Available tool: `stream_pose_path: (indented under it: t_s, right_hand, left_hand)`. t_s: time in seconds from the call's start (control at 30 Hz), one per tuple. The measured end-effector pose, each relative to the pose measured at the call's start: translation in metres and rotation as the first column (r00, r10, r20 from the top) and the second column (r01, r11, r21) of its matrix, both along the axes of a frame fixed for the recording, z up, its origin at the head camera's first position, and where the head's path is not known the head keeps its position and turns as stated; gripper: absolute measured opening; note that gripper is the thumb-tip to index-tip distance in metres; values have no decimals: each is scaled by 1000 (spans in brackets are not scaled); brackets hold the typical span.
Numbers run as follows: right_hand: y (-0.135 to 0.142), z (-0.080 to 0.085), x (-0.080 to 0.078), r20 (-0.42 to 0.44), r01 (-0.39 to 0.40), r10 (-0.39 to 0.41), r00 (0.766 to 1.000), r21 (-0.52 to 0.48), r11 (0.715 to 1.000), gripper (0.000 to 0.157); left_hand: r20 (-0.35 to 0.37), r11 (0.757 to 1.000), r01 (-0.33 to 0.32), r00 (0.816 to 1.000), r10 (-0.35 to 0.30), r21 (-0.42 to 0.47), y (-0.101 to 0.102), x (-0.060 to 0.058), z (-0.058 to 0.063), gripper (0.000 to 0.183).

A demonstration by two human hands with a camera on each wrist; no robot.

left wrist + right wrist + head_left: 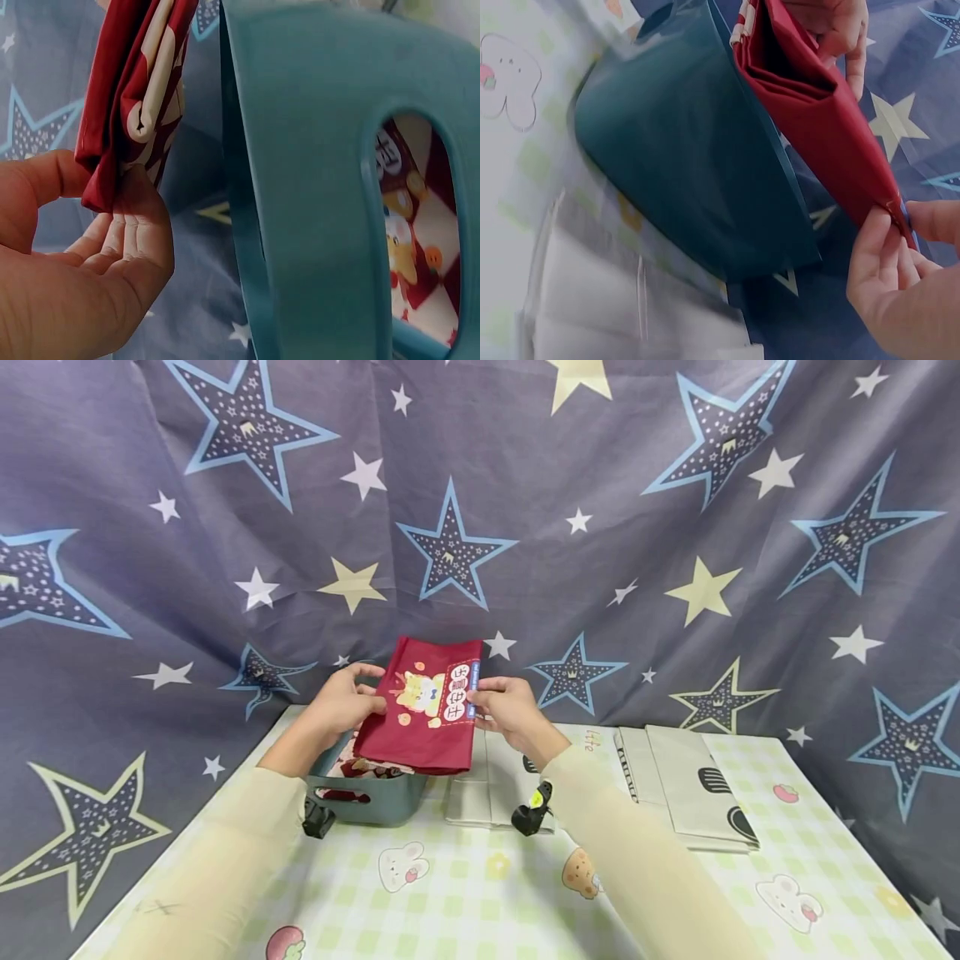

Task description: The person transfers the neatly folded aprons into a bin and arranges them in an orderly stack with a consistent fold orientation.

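A folded red cloth [420,743] with a cartoon animal and white lettering is held up over a blue-green bin [401,800]. My left hand [339,700] pinches its left edge between thumb and fingers. On the opposite edge, beside a blue strip, my right hand [513,708] grips it the same way. From the left wrist view, the folded layers [135,97] show a red and cream checked side. More red and cream printed cloth [416,240] appears inside the bin through its handle slot. The right wrist view shows the held cloth [832,127] tilted beside the bin's rim.
Right of the bin lies a folded off-white cloth [468,802], partly behind my right arm. Another folded off-white cloth [686,785] with black utensil prints lies farther right. The table [450,902] has a green checked cover, and a star-patterned curtain [525,610] hangs behind it.
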State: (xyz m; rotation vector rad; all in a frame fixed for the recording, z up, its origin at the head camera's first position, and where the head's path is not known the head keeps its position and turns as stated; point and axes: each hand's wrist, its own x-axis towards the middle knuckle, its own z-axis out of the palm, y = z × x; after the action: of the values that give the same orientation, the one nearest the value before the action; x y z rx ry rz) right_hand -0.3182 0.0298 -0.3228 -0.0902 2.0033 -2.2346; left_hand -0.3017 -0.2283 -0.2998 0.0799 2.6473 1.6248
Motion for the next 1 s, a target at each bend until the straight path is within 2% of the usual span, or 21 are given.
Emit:
stream_pose_path:
  t_s: [0.33, 0.6, 0.73, 1.0]
  right_hand:
    - [-38, -1, -1, 56, 78, -74, 996, -78, 994, 27]
    - [-58, -4, -7, 80, 131, -122, 989, -125, 983, 28]
    - [-62, -6, -8, 89, 106, -95, 992, -123, 987, 30]
    - [-66, -11, -8, 94, -14, 29, 995, -165, 986, 33]
  left_hand:
    - [5, 998, -33, 999, 33, -55, -27, -2, 1, 65]
    - [-7, 996, -53, 999, 53, -75, -34, -5, 5, 66]
    - [-15, 994, -59, 998, 57, -95, -38, -4, 5, 66]
    - [-30, 985, -92, 996, 88, -145, -51, -7, 3, 64]
